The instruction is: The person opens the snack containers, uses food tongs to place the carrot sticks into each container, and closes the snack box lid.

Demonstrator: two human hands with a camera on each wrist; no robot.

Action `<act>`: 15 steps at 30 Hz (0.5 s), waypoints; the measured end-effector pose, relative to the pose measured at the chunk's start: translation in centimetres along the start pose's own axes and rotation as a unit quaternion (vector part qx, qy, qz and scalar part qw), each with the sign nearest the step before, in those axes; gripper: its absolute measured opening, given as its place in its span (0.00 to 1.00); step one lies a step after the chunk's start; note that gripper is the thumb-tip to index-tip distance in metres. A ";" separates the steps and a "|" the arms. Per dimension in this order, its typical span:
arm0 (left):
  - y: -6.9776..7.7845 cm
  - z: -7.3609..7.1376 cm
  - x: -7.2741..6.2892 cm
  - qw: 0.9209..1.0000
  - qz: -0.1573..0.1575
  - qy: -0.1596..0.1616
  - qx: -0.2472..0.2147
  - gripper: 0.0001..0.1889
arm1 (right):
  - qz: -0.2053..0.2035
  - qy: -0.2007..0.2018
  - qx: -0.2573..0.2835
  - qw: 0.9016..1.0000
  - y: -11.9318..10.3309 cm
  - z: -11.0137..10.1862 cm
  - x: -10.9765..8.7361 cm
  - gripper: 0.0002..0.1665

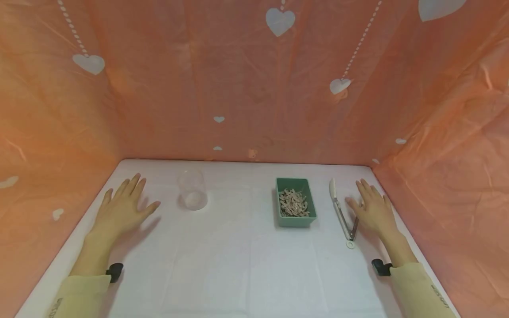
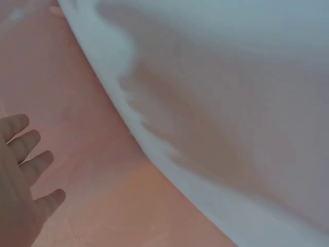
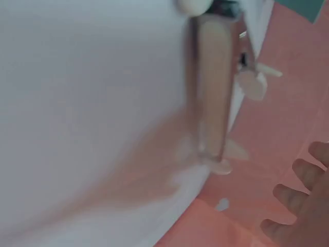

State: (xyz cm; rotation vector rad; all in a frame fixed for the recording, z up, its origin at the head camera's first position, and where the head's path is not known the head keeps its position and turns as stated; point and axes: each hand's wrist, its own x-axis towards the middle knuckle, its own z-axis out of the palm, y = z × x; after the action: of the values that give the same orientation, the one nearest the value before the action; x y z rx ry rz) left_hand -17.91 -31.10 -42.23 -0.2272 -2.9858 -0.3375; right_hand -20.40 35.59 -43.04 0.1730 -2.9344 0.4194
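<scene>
The person wears a pale yellow cloth left sleeve (image 1: pixel 81 293), seen near the front left corner of the white tabletop (image 1: pixel 214 274), and a matching right sleeve (image 1: pixel 421 287), near the front right corner. Both sleeves finish in a plain, rather straight hem, and each one carries a dark marking like a short row of letters, too small for reading. Beside the left hem there is a small black blocky device (image 1: pixel 115 272); a similar black wrist device (image 1: pixel 381 267) is beside the right hem. The left hand (image 1: pixel 125 212) and the right hand (image 1: pixel 375 212) are bare.
</scene>
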 end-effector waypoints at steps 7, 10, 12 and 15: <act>1.7 -0.8 0.6 0.997 0.015 0.075 -0.025 0.42 | -0.016 0.063 0.052 0.996 -2.7 -1.2 0.6 0.42; 2.5 -0.8 1.0 0.992 0.023 0.117 -0.047 0.37 | -0.030 0.085 0.071 0.993 -4.4 -1.7 0.9 0.40; 3.1 -0.7 1.2 0.988 0.024 0.138 -0.065 0.35 | -0.042 0.094 0.080 0.991 -5.6 -1.7 1.2 0.39; 4.1 -0.4 1.7 0.983 0.019 0.158 -0.092 0.32 | -0.061 0.099 0.087 0.989 -7.2 -1.5 1.6 0.39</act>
State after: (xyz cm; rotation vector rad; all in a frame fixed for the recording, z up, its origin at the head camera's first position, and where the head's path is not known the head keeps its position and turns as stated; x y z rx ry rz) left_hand -18.88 -27.04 -40.75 -0.2242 -2.6365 -0.5875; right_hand -20.75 29.04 -39.36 0.3125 -2.6745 0.6338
